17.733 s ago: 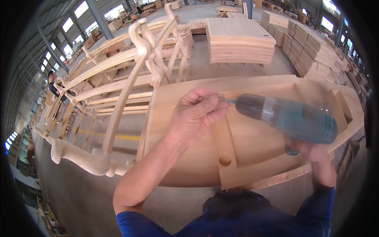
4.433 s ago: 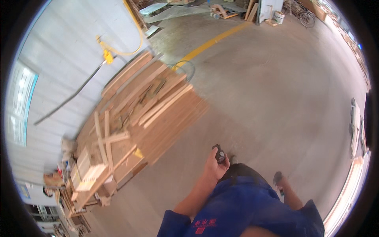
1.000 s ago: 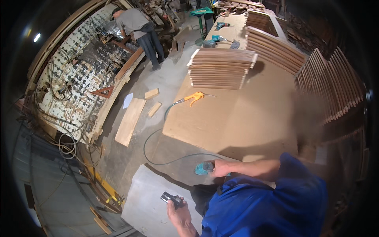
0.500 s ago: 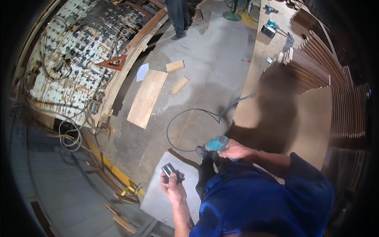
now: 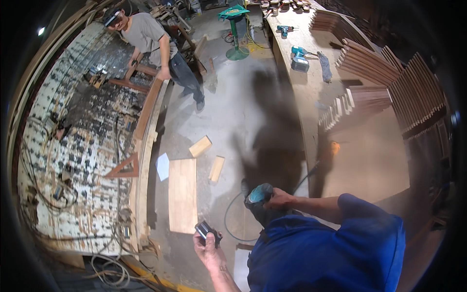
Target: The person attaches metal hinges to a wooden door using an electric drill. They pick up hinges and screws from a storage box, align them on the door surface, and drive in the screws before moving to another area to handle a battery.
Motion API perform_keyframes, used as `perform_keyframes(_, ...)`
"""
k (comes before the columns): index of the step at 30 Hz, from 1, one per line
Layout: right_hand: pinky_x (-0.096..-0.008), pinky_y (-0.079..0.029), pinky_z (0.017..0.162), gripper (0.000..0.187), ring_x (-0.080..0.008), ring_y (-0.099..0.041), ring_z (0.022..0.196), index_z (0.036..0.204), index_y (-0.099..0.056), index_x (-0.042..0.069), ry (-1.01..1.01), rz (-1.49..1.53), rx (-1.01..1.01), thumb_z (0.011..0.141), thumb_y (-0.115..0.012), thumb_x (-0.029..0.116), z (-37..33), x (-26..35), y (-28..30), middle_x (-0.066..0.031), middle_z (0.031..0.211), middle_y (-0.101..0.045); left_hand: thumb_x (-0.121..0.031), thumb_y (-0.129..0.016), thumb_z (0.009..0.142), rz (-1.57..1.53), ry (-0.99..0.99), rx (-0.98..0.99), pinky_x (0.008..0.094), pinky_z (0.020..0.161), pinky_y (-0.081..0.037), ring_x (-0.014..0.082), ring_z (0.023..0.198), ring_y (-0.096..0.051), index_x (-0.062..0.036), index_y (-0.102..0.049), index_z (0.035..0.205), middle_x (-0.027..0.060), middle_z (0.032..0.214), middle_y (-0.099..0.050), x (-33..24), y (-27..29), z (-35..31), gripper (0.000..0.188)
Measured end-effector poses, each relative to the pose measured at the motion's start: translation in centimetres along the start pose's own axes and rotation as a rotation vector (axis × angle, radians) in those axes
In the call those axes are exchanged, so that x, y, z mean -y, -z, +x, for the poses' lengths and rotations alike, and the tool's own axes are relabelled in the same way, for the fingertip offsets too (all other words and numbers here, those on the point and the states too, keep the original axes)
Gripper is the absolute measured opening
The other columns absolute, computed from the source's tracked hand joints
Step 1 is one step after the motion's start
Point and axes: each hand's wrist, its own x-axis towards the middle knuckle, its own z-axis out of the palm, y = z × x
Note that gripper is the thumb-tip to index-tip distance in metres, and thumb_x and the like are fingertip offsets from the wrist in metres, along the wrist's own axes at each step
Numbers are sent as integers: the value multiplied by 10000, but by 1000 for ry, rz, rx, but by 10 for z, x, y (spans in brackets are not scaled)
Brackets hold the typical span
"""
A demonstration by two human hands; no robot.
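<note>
My left hand point(image 5: 209, 246) is low in the picture and is closed around a small black block-shaped object point(image 5: 204, 229), likely a tool battery. My right hand point(image 5: 278, 198) grips a teal and black power drill point(image 5: 258, 196) held in front of my blue shirt. A black cable point(image 5: 233, 224) loops over the concrete floor below the drill. My own shadow falls on the floor ahead.
A wooden board point(image 5: 182, 194) and two short wood offcuts point(image 5: 201, 146) lie on the floor. A long workbench point(image 5: 311, 82) at the right carries power tools and stacks of curved wood parts point(image 5: 369, 63). Another person point(image 5: 155, 44) stands by a cluttered bench point(image 5: 82, 146) at the left.
The view has swung up and to the right, bringing the other person and the long workbench into sight. Both hands hold the same things, with the drill still near my body.
</note>
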Motion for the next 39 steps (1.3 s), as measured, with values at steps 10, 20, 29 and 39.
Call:
perform_keyframes(10,-293,-536,688,363,-103,-620,772,1157,-686,68,77,26,-108,794,-692,67,132,137,52,-33,936,-680,-35,-699,900,-18,107,265,310,771,-544,143,801,-605,21,-555,1245,68,975,-615,-55,-129,248,378)
perform_keyframes(20,-318,-511,663,302,-134,-610,728,1068,-701,76,18,239,-441,769,-695,119,216,199,164,-25,808,-656,-35,-637,908,-14,281,457,370,795,-552,202,847,-641,28,-532,1252,106,991,-639,-24,-247,433,366)
perform_keyframes(29,-328,-517,647,358,-163,-635,697,1072,-714,72,-182,305,-681,723,-701,151,356,224,293,-67,767,-670,-84,-650,924,27,346,658,323,752,-528,196,786,-635,3,-528,1230,104,958,-653,13,-443,617,341)
perform_keyframes(39,-317,-525,635,198,-164,-649,673,909,-685,-7,-263,562,-875,718,-735,-15,489,305,430,-72,761,-671,-123,-678,935,151,358,913,311,779,-557,164,802,-655,9,-525,1267,79,958,-642,14,-674,790,388)
